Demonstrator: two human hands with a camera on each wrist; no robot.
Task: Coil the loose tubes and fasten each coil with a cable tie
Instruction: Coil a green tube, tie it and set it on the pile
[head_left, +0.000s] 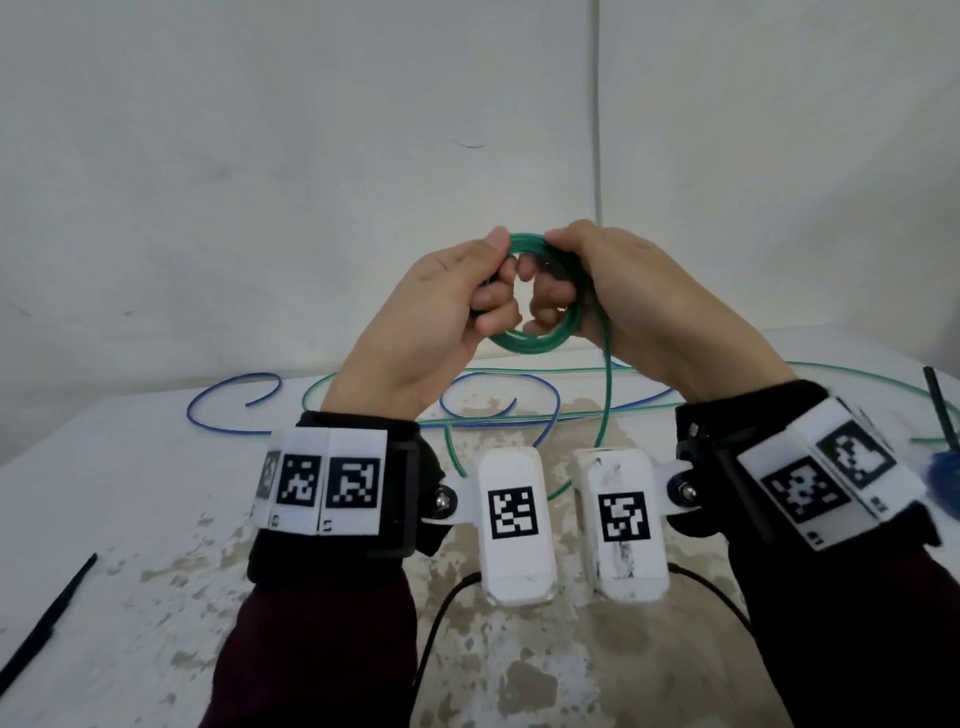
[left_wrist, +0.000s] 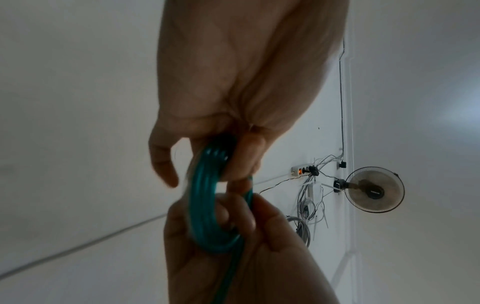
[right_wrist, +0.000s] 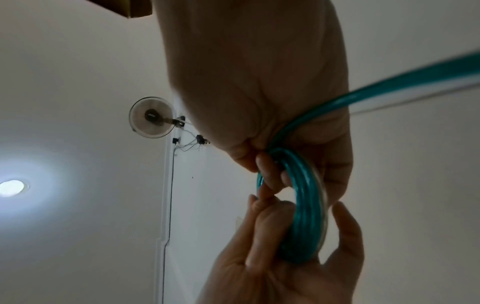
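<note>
Hiding green coil (head_left: 540, 343) — curled fingers (head_left: 498, 299)

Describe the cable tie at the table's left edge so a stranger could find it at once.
Start at the white, paint-worn table and follow its near-left edge, left of the left hand's wristband. There lies a thin, straight black cable tie, running diagonally. Unlike the curling blue tube and green tube, it is black, short and uncoiled.

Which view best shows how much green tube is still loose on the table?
The head view. It shows the green tube dropping from the coil held by the left hand and right hand, then trailing across the table. Both wrist views show only the coil and a short outgoing stretch, no table.
</note>
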